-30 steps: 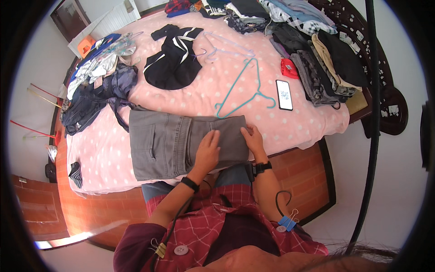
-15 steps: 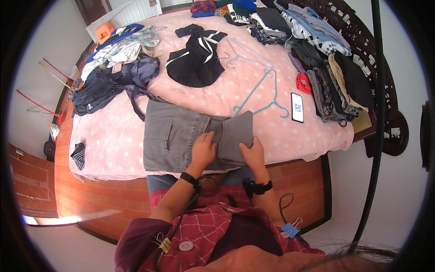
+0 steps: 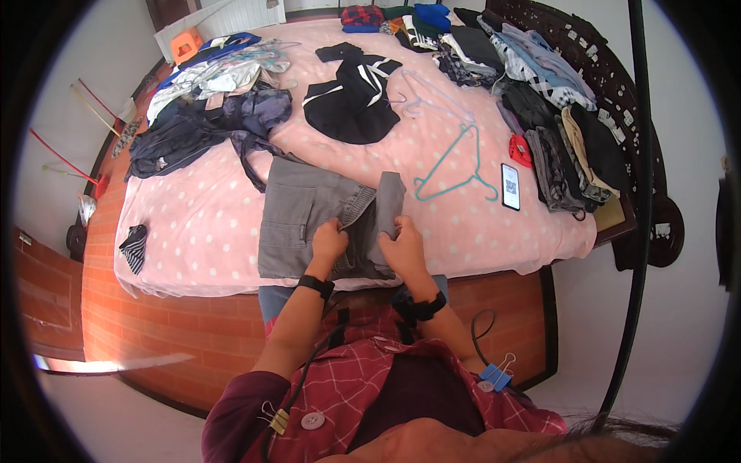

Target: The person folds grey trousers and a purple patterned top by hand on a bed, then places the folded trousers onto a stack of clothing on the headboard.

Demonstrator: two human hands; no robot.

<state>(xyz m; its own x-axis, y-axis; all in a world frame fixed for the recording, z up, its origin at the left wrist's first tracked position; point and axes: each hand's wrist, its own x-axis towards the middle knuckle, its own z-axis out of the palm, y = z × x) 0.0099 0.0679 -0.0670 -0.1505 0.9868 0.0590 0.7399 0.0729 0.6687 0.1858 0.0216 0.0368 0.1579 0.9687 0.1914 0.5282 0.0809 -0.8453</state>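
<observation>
Grey cargo trousers [image 3: 289,212] lie folded at the near edge of the bed, with a pocket showing on the left part. My left hand [image 3: 330,243] pinches the elastic waistband at the middle of the trousers. My right hand [image 3: 402,245] grips the folded right part, which stands partly raised beside the waistband. Beyond my right hand, a teal hanger [image 3: 448,163] lies on the pink dotted blanket [image 3: 216,231]. A black top with white stripes [image 3: 349,104] is spread out farther back, next to a pale purple hanger [image 3: 421,91].
Dark crumpled clothes [image 3: 185,143] and clothes on hangers [image 3: 224,81] lie at the left. Stacks of folded clothes [image 3: 552,158] line the right side, near a phone [image 3: 510,187] and a red item [image 3: 520,151]. A striped cloth [image 3: 134,248] sits at the left edge.
The right part of the trousers has been lifted and folded inward, toward the left, by my right hand. My left hand has shifted slightly and now pinches the waistband.
</observation>
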